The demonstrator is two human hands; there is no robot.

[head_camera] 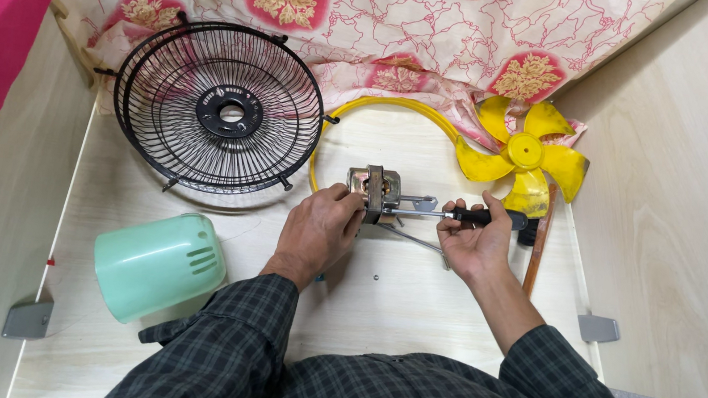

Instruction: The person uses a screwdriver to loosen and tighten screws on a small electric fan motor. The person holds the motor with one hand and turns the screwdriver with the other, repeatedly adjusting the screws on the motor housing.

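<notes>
Pretty bright, even light from overhead, only soft short shadows under the wire fan guard on the tabletop. Sharp overall, no glare, slight wide-angle bending at the frame edges.

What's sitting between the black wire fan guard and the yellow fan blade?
In the head view, the arc of the yellow ring lies between the black wire guard and the yellow fan blade, on the pale wooden table.

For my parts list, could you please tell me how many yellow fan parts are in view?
2: the yellow fan blade at the back right, and the yellow ring beside the black grille. Others may be hidden.
</notes>
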